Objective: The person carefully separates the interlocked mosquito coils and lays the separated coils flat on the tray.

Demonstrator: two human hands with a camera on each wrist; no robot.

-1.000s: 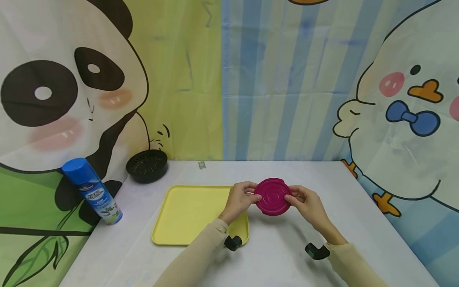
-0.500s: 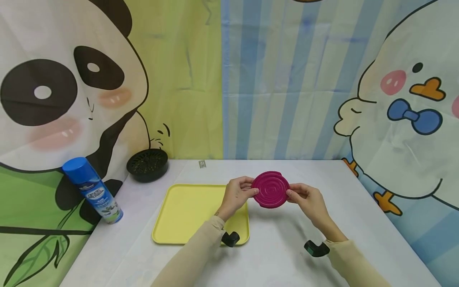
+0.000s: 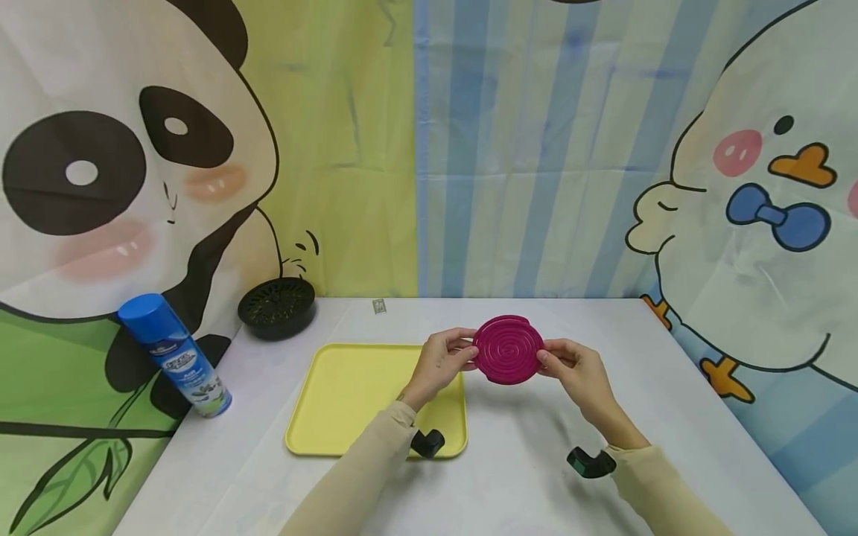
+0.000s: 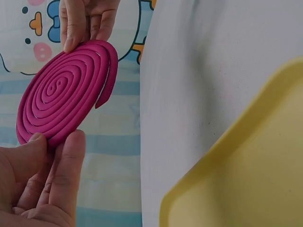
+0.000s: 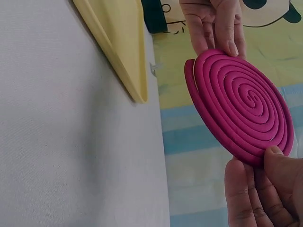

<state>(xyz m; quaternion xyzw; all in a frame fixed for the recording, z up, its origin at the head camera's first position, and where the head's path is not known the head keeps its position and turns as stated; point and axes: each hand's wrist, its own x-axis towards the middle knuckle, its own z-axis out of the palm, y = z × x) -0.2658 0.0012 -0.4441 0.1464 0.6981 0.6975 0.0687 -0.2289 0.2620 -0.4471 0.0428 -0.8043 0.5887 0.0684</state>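
A flat magenta mosquito coil (image 3: 507,350), wound in a tight spiral, is held up over the white table, its face tilted toward the head camera. My left hand (image 3: 439,365) pinches its left edge, thumb on the near face and fingers behind. At the opposite edge my right hand (image 3: 582,378) pinches it the same way. The left wrist view shows the loose outer end of the coil (image 4: 59,92) standing slightly apart from the winding. Thumbs on the face and fingers behind also show on the coil (image 5: 244,106) in the right wrist view.
A yellow tray (image 3: 362,402) lies left of centre, partly under my left forearm. At the back left stands a round black slotted dish (image 3: 277,309), with a blue spray can (image 3: 176,356) nearer the left edge. A small metal piece (image 3: 379,306) lies at the back edge.
Both hands have raised the coil a little and turned it slightly; the notch on its top rim now sits further right. Its spiral grooves show more plainly. Both hands keep their pinch.
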